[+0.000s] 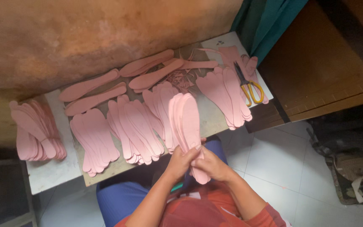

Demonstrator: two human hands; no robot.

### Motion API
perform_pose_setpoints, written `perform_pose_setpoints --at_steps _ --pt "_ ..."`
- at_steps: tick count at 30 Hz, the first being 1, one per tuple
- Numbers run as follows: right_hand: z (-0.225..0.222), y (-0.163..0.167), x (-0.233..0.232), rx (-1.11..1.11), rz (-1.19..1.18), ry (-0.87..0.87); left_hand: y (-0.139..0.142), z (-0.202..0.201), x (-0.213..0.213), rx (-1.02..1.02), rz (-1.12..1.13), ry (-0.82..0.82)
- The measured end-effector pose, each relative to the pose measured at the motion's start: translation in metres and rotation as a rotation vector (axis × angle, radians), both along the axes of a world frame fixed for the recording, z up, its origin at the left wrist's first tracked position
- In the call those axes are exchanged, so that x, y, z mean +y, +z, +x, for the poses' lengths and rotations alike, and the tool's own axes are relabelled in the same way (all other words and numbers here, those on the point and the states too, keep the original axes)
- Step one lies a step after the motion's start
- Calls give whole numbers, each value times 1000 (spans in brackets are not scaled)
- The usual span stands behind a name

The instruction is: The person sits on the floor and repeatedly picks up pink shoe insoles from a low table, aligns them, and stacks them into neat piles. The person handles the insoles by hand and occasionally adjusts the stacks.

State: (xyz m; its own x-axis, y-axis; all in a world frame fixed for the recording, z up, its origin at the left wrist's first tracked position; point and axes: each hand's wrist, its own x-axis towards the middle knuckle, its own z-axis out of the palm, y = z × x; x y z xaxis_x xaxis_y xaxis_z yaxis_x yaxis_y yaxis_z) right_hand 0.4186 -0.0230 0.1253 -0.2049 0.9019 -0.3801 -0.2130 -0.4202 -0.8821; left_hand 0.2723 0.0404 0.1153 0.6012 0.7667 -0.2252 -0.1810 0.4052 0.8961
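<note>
Hands first, since they sit closest to my view: left hand and right hand meet over my lap, both curled shut around the lower end of a small stack of pink insoles. I see the stack fanned slightly, its rounded toe ends pointing up and away from me, the pieces flat, thin, matte and pale pink, long with a narrowed waist. Its top reaches over the near edge of the work board. Beyond, I make out more pink insoles spread in overlapping fans across the board, with a separate pile at the far left and another fan on the right. Yellow-handled scissors lie beside that right fan. Farthest back, a row of single insoles lies along the stained wall.
</note>
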Motion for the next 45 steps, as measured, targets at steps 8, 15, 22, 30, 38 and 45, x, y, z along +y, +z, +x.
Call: perform_pose_setpoints --at_steps 8,15,22,30,38,45 --pt "-89 4 -29 -528 211 -48 -11 -56 -18 130 -48 273" --pt "-116 -2 -37 -257 -85 13 6 -92 -38 91 52 300" --pt "-128 1 -32 -598 161 55 -23 -109 -39 185 11 273" --pt "-141 22 -27 -959 204 171 -30 -109 -48 -17 -103 477" --pt "-109 5 7 -128 8 -113 -25 -142 -46 -12 -228 457" --pt "-149 -14 13 68 4 -415 -3 -143 -62 26 -214 419"
